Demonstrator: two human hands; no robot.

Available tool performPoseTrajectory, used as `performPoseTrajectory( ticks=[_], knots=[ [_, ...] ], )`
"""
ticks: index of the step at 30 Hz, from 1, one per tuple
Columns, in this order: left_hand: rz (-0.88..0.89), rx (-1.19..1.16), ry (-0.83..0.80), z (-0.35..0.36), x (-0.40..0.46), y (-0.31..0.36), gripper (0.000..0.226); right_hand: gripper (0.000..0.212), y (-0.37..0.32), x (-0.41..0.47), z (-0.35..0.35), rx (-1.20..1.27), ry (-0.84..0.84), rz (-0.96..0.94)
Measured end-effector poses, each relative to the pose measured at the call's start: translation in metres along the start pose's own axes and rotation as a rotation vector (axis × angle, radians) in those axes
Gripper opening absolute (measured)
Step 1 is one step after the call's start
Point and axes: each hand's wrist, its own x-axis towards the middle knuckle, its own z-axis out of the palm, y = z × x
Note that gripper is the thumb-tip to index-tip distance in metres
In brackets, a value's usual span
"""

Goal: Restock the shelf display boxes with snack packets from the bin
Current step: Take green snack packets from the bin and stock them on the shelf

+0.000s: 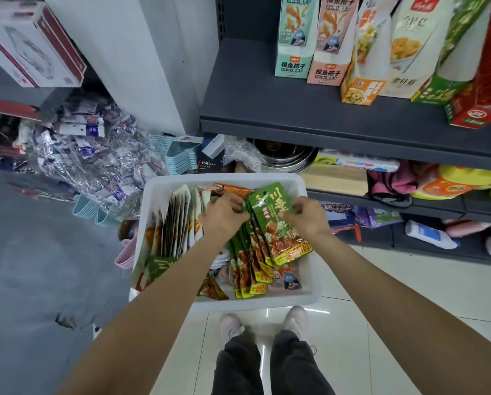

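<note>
A white plastic bin (314, 295) sits on the floor before me, full of snack packets. Several green packets (270, 215) stand fanned out in its right half. My left hand (224, 213) grips the left edge of that stack near the top. My right hand (307, 216) pinches the right edge of the front green packet. White and orange packets (178, 220) stand in a row in the bin's left half. Display boxes (295, 38) stand on the dark shelf (267, 109) above, with a green one (449, 81) at the right.
Lower shelves at right hold a white bottle (429, 235), cloths and toys. A pile of clear-wrapped goods (90, 155) and stacked blue baskets (178, 158) lie on the floor to the left. A white pillar (141, 67) stands behind. My feet (264, 323) are on tiles just before the bin.
</note>
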Motion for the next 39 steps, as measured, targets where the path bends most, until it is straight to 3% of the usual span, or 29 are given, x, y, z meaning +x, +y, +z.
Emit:
performPoseTrajectory(
  ticks=[2, 4, 8, 12, 16, 23, 27, 35, 39],
  knots=[
    [-0.024, 0.034, 0.066, 0.001, -0.002, 0.006, 0.020, 0.011, 0.001, 0.001, -0.007, 0.148, 0.022, 0.020],
    [-0.041, 0.014, 0.080, 0.001, -0.003, 0.009, 0.016, 0.022, 0.001, 0.001, -0.010, 0.234, 0.031, 0.031],
    [-0.047, -0.124, 0.070, -0.006, -0.012, 0.004, 0.024, 0.019, 0.000, -0.003, -0.014, 0.271, 0.026, 0.041],
    [-0.009, -0.390, 0.045, -0.016, -0.021, -0.003, 0.019, 0.032, -0.007, -0.010, -0.020, 0.306, -0.034, -0.006],
    [0.042, -0.424, 0.113, -0.034, -0.031, 0.002, 0.010, 0.031, -0.018, -0.017, -0.030, 0.250, -0.044, -0.095],
    [0.228, -0.469, 0.224, -0.079, -0.048, 0.031, 0.016, 0.013, -0.044, -0.028, -0.051, -0.077, 0.167, -0.423],
    [0.339, -0.456, 0.252, -0.094, -0.050, 0.058, 0.016, 0.013, -0.055, -0.035, -0.069, -0.188, 0.298, -0.489],
    [0.476, -0.407, 0.226, -0.078, -0.042, 0.134, 0.015, 0.008, -0.051, -0.022, -0.133, -0.184, 0.340, -0.524],
    [0.539, -0.373, 0.237, -0.055, -0.032, 0.190, 0.015, 0.017, -0.037, -0.002, -0.185, -0.167, 0.386, -0.560]
  ],
)
